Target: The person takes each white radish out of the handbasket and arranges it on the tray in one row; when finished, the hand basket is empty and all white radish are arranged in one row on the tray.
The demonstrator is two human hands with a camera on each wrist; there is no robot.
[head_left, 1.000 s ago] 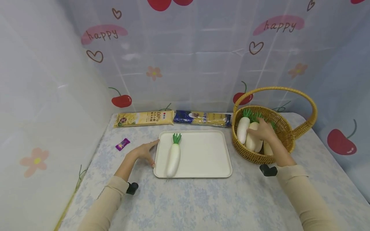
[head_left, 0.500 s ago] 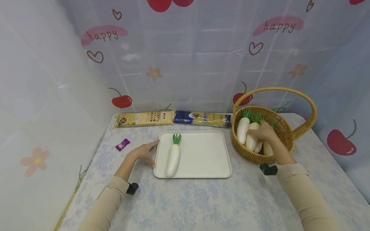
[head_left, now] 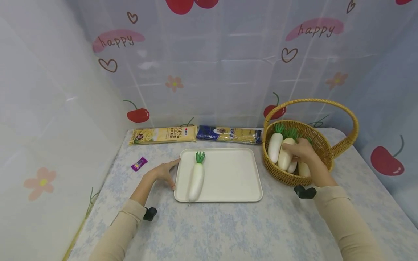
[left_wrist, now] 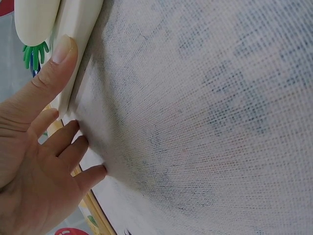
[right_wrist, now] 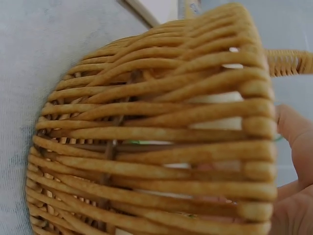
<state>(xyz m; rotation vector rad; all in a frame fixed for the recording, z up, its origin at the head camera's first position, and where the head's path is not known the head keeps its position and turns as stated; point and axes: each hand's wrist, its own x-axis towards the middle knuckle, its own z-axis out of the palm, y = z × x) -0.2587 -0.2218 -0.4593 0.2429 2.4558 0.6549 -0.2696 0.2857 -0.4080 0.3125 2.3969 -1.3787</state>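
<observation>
Inside the wicker basket (head_left: 281, 177), my right hand (head_left: 303, 150) grips a white radish (head_left: 285, 155) with a green top; its far fingers are hidden. Other radishes lie around it, one (head_left: 275, 146) at its left. My left hand (head_left: 162, 173) touches the left edge of the white tray (head_left: 228, 174), thumb and fingers spread. One radish (head_left: 197, 181) lies lengthwise on the tray's left side. In the left wrist view the thumb of my left hand (left_wrist: 46, 147) rests at the tray's rim (left_wrist: 80, 54). The right wrist view shows mostly the basket's woven side (right_wrist: 161, 117), with my right hand (right_wrist: 296, 171) behind it.
A yellow noodle packet (head_left: 163, 134) and a blue and yellow one (head_left: 228, 134) lie end to end behind the tray. A small purple packet (head_left: 139, 164) lies left of the tray. The basket's tall handle (head_left: 310, 100) arches above it.
My right hand has shifted slightly right and toward me in the basket, and the radish at its fingers has moved a little. My left hand has kept its place at the tray.
</observation>
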